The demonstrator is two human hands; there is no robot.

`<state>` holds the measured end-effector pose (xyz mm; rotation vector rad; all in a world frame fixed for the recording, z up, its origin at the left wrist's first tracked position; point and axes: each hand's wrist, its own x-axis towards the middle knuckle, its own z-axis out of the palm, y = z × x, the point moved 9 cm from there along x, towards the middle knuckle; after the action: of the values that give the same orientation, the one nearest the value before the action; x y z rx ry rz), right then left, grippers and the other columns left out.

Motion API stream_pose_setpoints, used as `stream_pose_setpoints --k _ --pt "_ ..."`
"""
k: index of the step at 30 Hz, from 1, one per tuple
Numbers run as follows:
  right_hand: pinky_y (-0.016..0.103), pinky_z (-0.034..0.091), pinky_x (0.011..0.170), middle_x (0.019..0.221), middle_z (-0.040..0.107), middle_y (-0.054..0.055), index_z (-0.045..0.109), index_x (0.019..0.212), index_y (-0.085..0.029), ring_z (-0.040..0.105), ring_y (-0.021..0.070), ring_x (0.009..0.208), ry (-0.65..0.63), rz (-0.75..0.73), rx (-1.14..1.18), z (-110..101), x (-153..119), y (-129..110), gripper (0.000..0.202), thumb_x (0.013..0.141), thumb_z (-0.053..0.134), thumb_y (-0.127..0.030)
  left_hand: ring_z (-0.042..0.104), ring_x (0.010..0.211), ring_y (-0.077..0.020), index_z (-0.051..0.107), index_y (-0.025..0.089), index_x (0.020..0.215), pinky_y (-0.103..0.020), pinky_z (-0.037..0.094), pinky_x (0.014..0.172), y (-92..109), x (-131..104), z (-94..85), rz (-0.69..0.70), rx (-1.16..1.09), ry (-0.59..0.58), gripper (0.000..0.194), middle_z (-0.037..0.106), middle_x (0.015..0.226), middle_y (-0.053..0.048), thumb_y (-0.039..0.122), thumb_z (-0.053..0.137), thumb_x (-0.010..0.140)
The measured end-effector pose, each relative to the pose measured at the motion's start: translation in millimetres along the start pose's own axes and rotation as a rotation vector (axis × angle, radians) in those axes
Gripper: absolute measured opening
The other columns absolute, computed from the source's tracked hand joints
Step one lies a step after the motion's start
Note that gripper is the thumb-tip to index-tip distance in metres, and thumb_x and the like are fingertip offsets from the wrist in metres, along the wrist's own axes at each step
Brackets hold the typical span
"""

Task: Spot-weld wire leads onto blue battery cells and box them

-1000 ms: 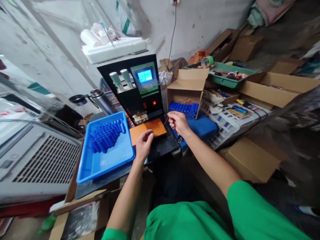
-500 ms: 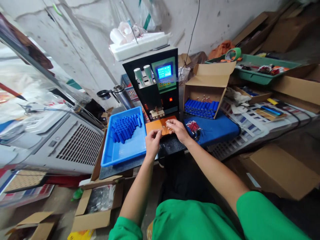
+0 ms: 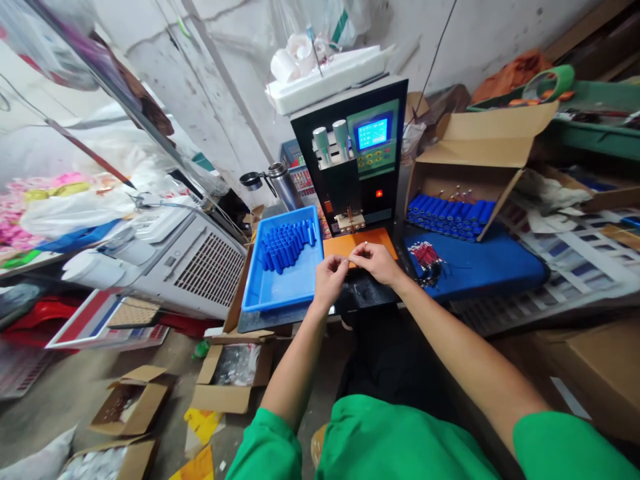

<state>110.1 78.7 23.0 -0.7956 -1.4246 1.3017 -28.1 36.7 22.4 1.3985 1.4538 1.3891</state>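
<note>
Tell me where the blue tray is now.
In the head view, the blue tray sits left of centre, beside the left hand and orange board, in front of the flask.

White wall (image 3: 493,37), marked and cracked, behind dark bench (image 3: 367,297). Grey floor (image 3: 75,383), open cartons (image 3: 225,398) scattered at left.

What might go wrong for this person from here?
The left hand and right hand are close in front of the metal tips of the black machine; a slip might bring contact. The red wires lie bunched and could tangle. The white foam tray appears to overhang the machine's top and might tip if bumped.
</note>
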Motion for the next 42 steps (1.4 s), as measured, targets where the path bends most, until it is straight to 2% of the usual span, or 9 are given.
stream_pose_setpoints --k 4,7,11,15,20,31,34,38,42 --pt "0.031 0.046 0.068 0.068 0.065 0.001 0.069 0.069 -0.018 0.055 0.0153 0.065 -0.017 -0.006 -0.034 6.0 3.9 3.5 0.026 0.071 0.076 -0.043 0.054 0.060 -0.0121 0.064 0.017 0.075 -0.027 0.044 0.062 -3.5 -1.5 -9.0 0.025 0.022 -0.003 0.029 0.061 0.066 0.000 0.044 0.067 0.083" --pt "0.031 0.046 0.066 0.067 0.064 0.002 0.068 0.070 -0.017 0.055 0.0152 0.063 0.056 0.010 -0.021 -3.2 9.7 12.2 0.025 0.071 0.075 -0.042 0.063 0.073 -0.0161 0.068 0.017 0.091 -0.030 0.050 0.072 -1.3 7.5 -41.6 0.082 0.155 0.070 0.025 0.069 0.082 -0.005 0.041 0.064 0.087" --pt "0.031 0.046 0.066 0.069 0.064 0.002 0.065 0.071 -0.018 0.056 0.0158 0.065 0.219 0.041 0.012 -24.7 16.7 28.0 0.026 0.069 0.075 -0.042 0.067 0.095 -0.0245 0.066 0.019 0.115 -0.036 0.051 0.086 -0.2 31.6 -103.9 0.067 0.786 0.204 0.028 0.069 0.109 -0.012 0.029 0.063 0.089" --pt "0.032 0.046 0.069 0.070 0.064 0.002 0.064 0.070 -0.018 0.056 0.0162 0.066 0.230 0.034 -0.015 -27.5 19.2 33.6 0.025 0.069 0.074 -0.042 0.068 0.105 -0.0332 0.050 0.022 0.143 -0.040 0.051 0.085 -23.6 55.7 -130.2 -0.104 1.274 0.050 0.055 0.060 0.126 -0.020 0.025 0.062 0.089" --pt "0.032 0.047 0.070 0.071 0.064 0.002 0.064 0.071 -0.019 0.056 0.0165 0.068 0.210 0.019 -0.032 -26.0 17.6 30.8 0.025 0.071 0.073 -0.042 0.069 0.099 -0.0325 0.049 0.019 0.136 -0.039 0.051 0.082 -38.5 64.1 -124.7 -0.146 1.413 -0.031 0.044 0.062 0.119 -0.020 0.025 0.055 0.093" --pt "0.031 0.047 0.072 0.072 0.067 0.003 0.065 0.071 -0.018 0.060 0.0167 0.071 0.245 0.029 0.024 -32.2 19.2 33.9 0.022 0.070 0.071 -0.039 0.068 0.096 -0.0295 0.057 0.020 0.115 -0.034 0.047 0.075 -26.4 59.9 -116.9 -0.064 1.358 0.034 0.023 0.066 0.114 -0.017 0.024 0.048 0.095" --pt "0.030 0.048 0.069 0.067 0.065 0.001 0.065 0.070 -0.019 0.058 0.0154 0.066 0.270 0.054 0.122 -36.3 20.4 32.4 0.023 0.068 0.072 -0.040 0.068 0.094 -0.0258 0.059 0.020 0.107 -0.034 0.049 0.080 -20.2 60.6 -120.7 -0.008 1.180 0.085 0.019 0.069 0.105 -0.012 0.021 0.055 0.088" --pt "0.027 0.046 0.061 0.061 0.061 -0.001 0.062 0.068 -0.020 0.054 0.0130 0.059 0.282 0.111 0.268 -40.1 24.1 36.2 0.029 0.066 0.074 -0.046 0.068 0.083 -0.0194 0.062 0.018 0.106 -0.032 0.054 0.080 -1.1 55.4 -121.5 0.098 0.699 0.275 0.029 0.071 0.094 -0.007 0.027 0.067 0.079" --pt "0.024 0.043 0.056 0.059 0.059 -0.002 0.060 0.066 -0.019 0.052 0.0108 0.055 0.241 0.138 0.394 -39.5 26.9 40.5 0.031 0.065 0.075 -0.046 0.069 0.077 -0.0182 0.068 0.015 0.102 -0.031 0.055 0.074 10.6 53.3 -71.9 0.158 0.327 0.179 0.034 0.072 0.085 -0.006 0.037 0.071 0.076"
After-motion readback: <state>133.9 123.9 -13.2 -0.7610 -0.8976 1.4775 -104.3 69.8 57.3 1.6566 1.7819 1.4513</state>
